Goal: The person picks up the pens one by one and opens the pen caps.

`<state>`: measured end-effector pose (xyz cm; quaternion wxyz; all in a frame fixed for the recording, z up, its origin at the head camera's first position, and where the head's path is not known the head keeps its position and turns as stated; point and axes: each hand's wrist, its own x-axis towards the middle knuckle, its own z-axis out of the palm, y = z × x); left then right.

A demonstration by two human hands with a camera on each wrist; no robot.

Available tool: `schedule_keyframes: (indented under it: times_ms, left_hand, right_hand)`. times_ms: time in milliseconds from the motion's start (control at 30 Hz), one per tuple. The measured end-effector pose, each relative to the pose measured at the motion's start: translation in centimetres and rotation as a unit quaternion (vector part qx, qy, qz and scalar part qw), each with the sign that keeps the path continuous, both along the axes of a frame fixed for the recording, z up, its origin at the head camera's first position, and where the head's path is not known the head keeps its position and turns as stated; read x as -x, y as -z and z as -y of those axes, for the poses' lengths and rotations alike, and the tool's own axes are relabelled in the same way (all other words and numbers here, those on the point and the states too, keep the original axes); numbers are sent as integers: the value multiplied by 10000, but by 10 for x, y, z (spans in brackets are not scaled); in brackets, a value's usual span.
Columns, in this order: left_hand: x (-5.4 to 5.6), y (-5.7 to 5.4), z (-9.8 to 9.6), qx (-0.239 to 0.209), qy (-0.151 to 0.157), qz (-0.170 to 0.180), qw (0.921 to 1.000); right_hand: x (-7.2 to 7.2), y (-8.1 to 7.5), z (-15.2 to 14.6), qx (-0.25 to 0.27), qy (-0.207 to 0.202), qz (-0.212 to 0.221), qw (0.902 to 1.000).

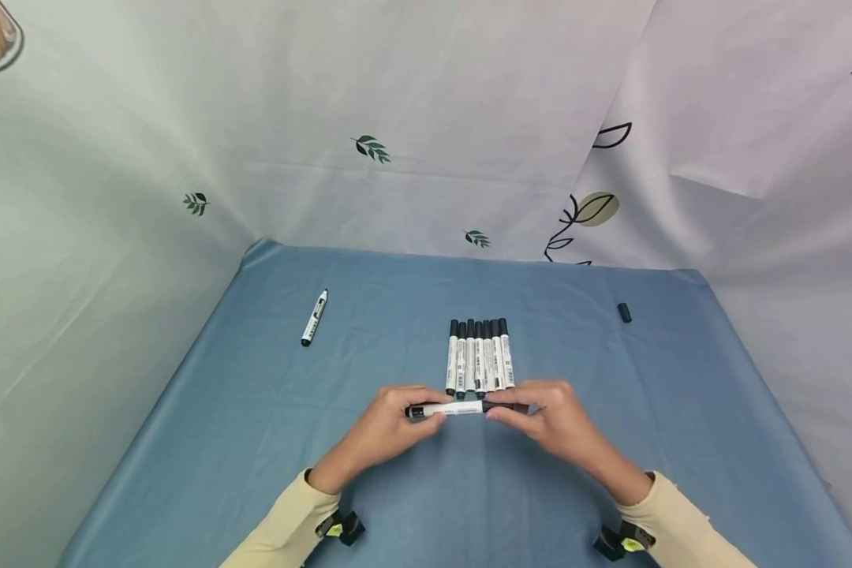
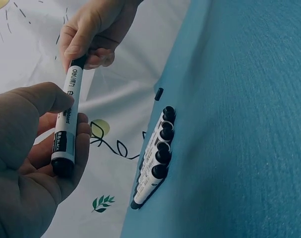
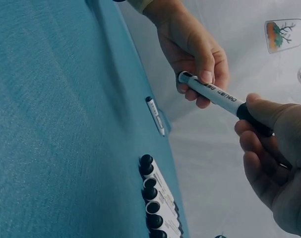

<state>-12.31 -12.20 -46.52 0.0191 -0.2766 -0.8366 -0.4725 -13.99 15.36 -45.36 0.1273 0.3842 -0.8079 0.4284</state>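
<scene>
- I see the left hand (image 1: pixel 386 424) curled round one end of the held marker (image 1: pixel 461 409), thumb on the barrel and the other fingers beneath it, with no gap left to the pen.
- I see the right hand (image 1: pixel 550 416) pinching the other end, its fingers closed on the black cap (image 3: pixel 245 114).
- The held marker spans the space between the two sets of fingers, lying almost level from left to right in my head view.
- It looks slim and white, with dark print along the barrel; at the left fingers I make out a black label (image 2: pixel 64 142) reading "BLACK" and a rounded black end plug (image 2: pixel 62 167).
- Just beyond the fingers, seven similar markers (image 1: pixel 479 356) lie side by side on the blue worktop (image 1: pixel 220 442), their black caps pointing away from the person.
- Farther out, left of the left fingers, I have a lone marker (image 1: pixel 315 317) lying at a slant, its pale end tapered.
- Beyond the right fingers, out to their right, lies a loose black cap (image 1: pixel 624 312).
</scene>
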Motion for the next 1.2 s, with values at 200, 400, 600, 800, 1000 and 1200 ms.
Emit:
schedule_keyframes:
  times_ms: [200, 400, 600, 800, 1000, 1200]
  left_hand:
    - [0, 1, -1, -90, 66, 0, 9999]
    - [-2, 2, -2, -194, -5, -70, 9998]
    - [-2, 3, -2, -328, 18, -285, 9991]
    - [-1, 4, -1, -352, 155, -223, 9990]
    - [0, 6, 0, -301, 250, -114, 9992]
    - [1, 8, 1, -380, 333, 108, 9987]
  right_hand:
    - [-1, 1, 0, 114, -114, 53, 9999]
    - [-2, 1, 1, 131, -184, 49, 9997]
    - [-2, 0, 1, 104, -204, 2, 9997]
    - [-3, -1, 0, 27, -223, -5, 9997]
    - [-4, 0, -1, -38, -249, 40, 9997]
    - [-4, 1, -2, -42, -306, 60, 9995]
